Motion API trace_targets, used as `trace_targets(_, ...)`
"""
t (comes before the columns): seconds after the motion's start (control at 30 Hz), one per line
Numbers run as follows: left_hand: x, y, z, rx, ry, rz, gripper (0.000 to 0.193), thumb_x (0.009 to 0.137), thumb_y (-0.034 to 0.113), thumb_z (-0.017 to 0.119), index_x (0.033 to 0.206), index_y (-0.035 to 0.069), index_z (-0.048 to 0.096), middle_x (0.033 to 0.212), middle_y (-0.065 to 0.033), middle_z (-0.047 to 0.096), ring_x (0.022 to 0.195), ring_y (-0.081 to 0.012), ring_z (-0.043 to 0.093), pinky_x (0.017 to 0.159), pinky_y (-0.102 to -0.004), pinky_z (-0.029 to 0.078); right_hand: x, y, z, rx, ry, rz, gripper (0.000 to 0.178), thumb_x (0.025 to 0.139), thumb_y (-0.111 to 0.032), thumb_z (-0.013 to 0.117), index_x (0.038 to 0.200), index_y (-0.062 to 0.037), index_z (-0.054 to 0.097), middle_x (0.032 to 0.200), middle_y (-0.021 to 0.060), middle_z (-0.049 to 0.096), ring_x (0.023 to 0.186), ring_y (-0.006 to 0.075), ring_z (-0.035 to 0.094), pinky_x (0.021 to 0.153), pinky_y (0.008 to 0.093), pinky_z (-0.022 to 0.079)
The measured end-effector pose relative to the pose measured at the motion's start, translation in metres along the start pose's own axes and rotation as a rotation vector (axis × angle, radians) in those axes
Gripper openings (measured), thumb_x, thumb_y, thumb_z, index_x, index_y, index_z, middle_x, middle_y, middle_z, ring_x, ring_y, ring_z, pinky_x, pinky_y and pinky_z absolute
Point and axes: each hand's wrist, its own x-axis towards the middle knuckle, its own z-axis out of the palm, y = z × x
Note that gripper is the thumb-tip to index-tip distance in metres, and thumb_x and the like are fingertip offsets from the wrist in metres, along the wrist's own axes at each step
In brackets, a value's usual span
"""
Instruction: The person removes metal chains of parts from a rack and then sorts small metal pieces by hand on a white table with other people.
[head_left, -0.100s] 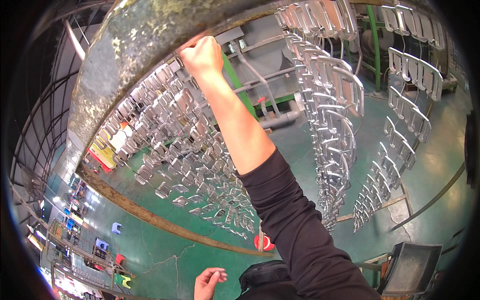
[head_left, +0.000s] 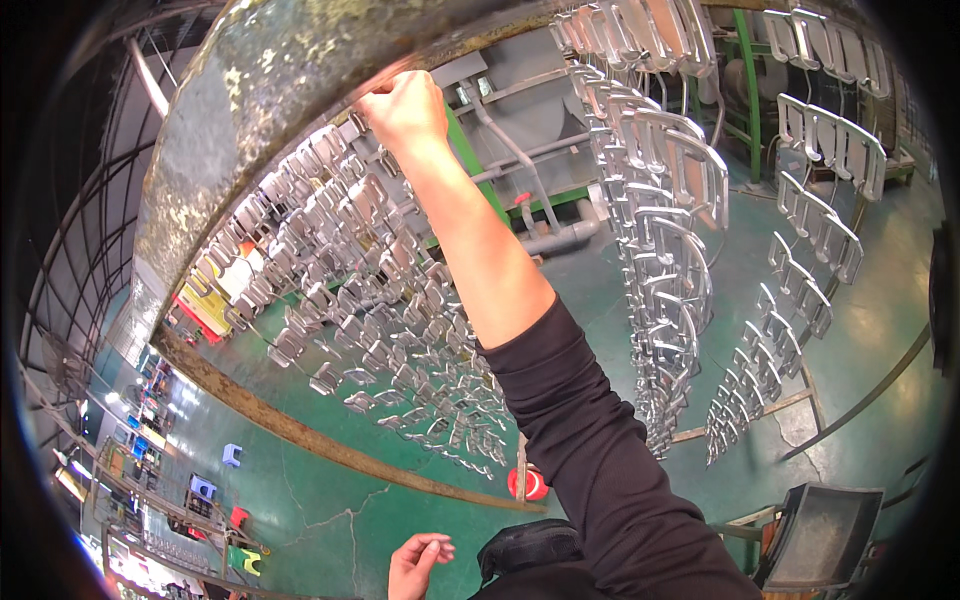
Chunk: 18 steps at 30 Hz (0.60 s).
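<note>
My right arm, in a dark sleeve pushed up to the elbow, reaches up and away. At its end my right hand [head_left: 404, 112] is closed in a fist against the lower edge of a wide, worn metal beam [head_left: 250, 100]. What its fingers hold is hidden behind the hand and the beam. Strands of shiny metal loop-shaped parts [head_left: 370, 265] hang just below and left of that hand. Low in the view, my left hand [head_left: 415, 566] hovers near my body, fingers curled in, with nothing visible in them.
More hanging strands of metal parts [head_left: 660, 240] stand to the right, with another row [head_left: 830, 140] beyond. A rusty rail [head_left: 300, 430] curves across the lower left. A grey bin [head_left: 825, 535] is at lower right, a red bucket [head_left: 528, 484] near the middle. Grey pipes [head_left: 560, 238] run behind.
</note>
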Motion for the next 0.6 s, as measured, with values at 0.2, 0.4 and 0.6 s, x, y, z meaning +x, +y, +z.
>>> trace_targets(0.2,0.001,0.005,0.003,-0.005,-0.010,-0.003,0.017,0.088,0.014,0.052,0.098,0.003,0.060,0.078,-0.0023,0.060,0.072,-0.0097,0.055,0.069,-0.0227,0.043,0.001,0.003,-0.005,0.074,0.028,-0.012,0.018,0.068,-0.026,0.070,0.080,-0.0122,0.070,0.073,0.0072,0.066,0.072,0.0213,0.064,0.068,0.0329,0.048)
trace_targets(0.4,0.000,0.002,0.001,-0.010,-0.002,-0.003,0.016,0.087,0.013,0.052,0.098,0.003,0.059,0.078,-0.0023,0.060,0.072,-0.0093,0.055,0.068,-0.0224,0.043,-0.015,-0.010,-0.018,0.361,-0.157,-0.179,0.023,0.067,-0.023,0.072,0.081,-0.0046,0.069,0.072,0.0069,0.066,0.066,0.0124,0.060,0.064,0.0271,0.046)
trace_targets(0.6,-0.002,0.005,0.001,-0.017,-0.004,0.004,0.016,0.087,0.013,0.052,0.097,0.003,0.060,0.078,-0.0024,0.061,0.071,-0.0090,0.055,0.067,-0.0223,0.043,-0.024,-0.018,-0.012,0.368,-0.203,-0.198,0.022,0.067,-0.024,0.072,0.077,-0.0050,0.069,0.069,0.0062,0.066,0.062,0.0118,0.060,0.062,0.0271,0.046)
